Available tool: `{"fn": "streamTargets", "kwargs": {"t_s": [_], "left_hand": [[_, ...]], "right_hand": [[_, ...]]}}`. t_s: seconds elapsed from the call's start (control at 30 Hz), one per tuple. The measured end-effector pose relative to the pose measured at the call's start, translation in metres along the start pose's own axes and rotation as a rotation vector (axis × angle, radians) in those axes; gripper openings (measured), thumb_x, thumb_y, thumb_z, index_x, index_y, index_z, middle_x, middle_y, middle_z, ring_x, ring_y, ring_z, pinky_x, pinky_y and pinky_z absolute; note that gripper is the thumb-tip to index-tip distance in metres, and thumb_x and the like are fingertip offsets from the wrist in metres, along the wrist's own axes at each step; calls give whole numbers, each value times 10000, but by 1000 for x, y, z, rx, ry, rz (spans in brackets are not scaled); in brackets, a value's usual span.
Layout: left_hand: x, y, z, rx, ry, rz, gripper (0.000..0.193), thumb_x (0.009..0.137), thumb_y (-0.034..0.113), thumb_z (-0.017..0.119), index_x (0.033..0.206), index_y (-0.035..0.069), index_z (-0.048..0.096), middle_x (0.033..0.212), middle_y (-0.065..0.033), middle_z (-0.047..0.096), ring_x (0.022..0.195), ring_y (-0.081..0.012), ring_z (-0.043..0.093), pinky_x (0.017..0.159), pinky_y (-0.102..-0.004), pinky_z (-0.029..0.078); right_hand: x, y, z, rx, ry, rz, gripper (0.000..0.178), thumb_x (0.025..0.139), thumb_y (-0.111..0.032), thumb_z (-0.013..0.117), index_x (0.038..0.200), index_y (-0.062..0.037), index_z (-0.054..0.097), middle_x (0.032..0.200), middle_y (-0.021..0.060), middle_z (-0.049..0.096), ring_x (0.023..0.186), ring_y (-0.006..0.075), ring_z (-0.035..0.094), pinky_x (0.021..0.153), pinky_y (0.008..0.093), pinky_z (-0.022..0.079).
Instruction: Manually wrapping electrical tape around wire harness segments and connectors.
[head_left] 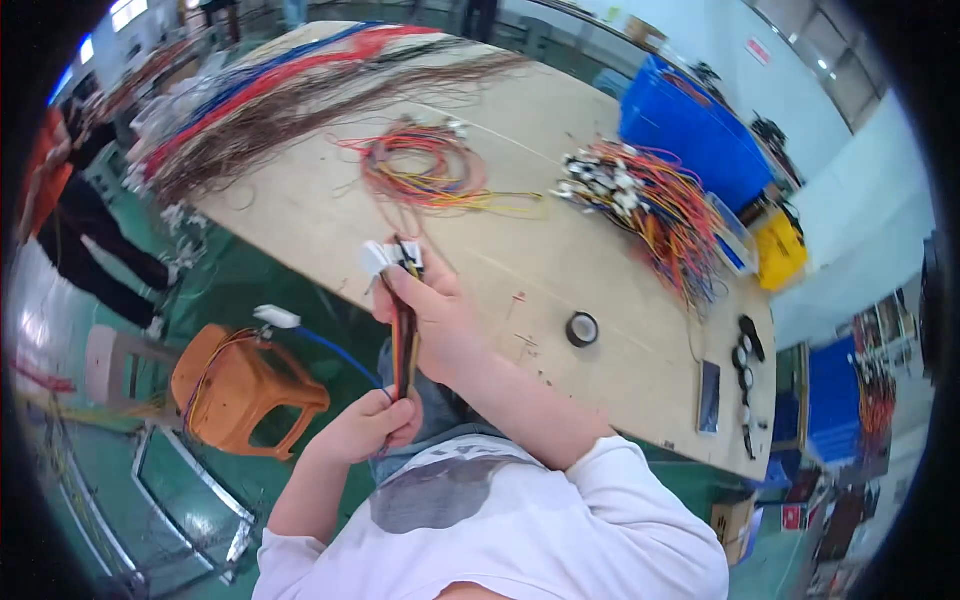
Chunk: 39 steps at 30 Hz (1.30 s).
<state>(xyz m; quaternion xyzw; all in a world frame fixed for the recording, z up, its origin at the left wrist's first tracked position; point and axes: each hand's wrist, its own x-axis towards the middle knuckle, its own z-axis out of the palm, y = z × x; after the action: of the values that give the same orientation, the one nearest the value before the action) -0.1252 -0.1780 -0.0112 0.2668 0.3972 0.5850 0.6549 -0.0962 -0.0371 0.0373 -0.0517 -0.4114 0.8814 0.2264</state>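
Both my hands hold one bundle of wires point(403, 345) with red, yellow, black and brown strands, in front of my body at the table's near edge. Closed around its upper part is my right hand point(432, 305), just below white connectors point(377, 258) and a white tag-like piece at the end. Lower down, my left hand point(385, 418) pinches the same wires near my lap. A blue cable point(335, 347) with a white connector point(277, 317) sticks out to the left from near my left hand. The wires' lower ends are hidden by my left hand.
On the wooden table point(480, 265) lie a coiled harness point(420, 165), a heap of connector wires point(640, 200), black tape point(582, 329), a phone point(709, 397) and long loose wires point(270, 105). A blue bin point(690, 115) stands behind. An orange stool point(240, 385) and a person point(85, 220) are at left.
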Motion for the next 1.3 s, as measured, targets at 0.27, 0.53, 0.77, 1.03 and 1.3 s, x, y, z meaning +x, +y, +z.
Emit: {"fn": "streamTargets", "kwargs": {"t_s": [0.27, 0.53, 0.77, 1.03, 1.3], "left_hand": [[25, -13, -12, -12, -213, -86, 281, 832, 269, 494, 657, 85, 375, 558, 27, 316, 483, -62, 275, 419, -200, 219], [28, 28, -6, 223, -69, 130, 172, 789, 195, 540, 856, 43, 496, 747, -19, 516, 574, -58, 440, 476, -193, 343], [9, 56, 16, 47, 451, 487, 284, 879, 317, 388, 702, 95, 401, 512, 32, 330, 413, -62, 278, 371, -205, 213], [-71, 87, -56, -351, 631, 972, 338, 873, 301, 395, 578, 164, 303, 488, 59, 210, 386, -60, 188, 342, -225, 142], [-15, 2, -42, -1311, 738, 58, 361, 823, 362, 458, 674, 37, 507, 665, -83, 543, 652, -209, 537, 617, -348, 452]], "right_hand": [[-17, -23, 6, -611, -455, 6, 661, 684, -85, 621, 1240, -85, 262, 956, 96, 505, 890, 162, 505, 790, 265, 395], [-8, -21, 8, -684, -25, 163, 369, 686, -72, 653, 1007, -43, 470, 834, 22, 532, 758, 88, 503, 669, 250, 437], [35, -29, 17, -329, -504, 158, 461, 776, -203, 557, 1170, -79, 353, 1063, 81, 484, 897, 143, 506, 738, 277, 425], [-41, 73, -7, -537, -614, 709, 233, 876, -227, 396, 708, -72, 441, 556, -24, 388, 477, 44, 361, 413, 200, 289], [1, -72, 0, -558, -665, 842, 328, 873, -279, 412, 621, -71, 434, 528, -57, 351, 459, 29, 293, 403, 196, 233]]}}
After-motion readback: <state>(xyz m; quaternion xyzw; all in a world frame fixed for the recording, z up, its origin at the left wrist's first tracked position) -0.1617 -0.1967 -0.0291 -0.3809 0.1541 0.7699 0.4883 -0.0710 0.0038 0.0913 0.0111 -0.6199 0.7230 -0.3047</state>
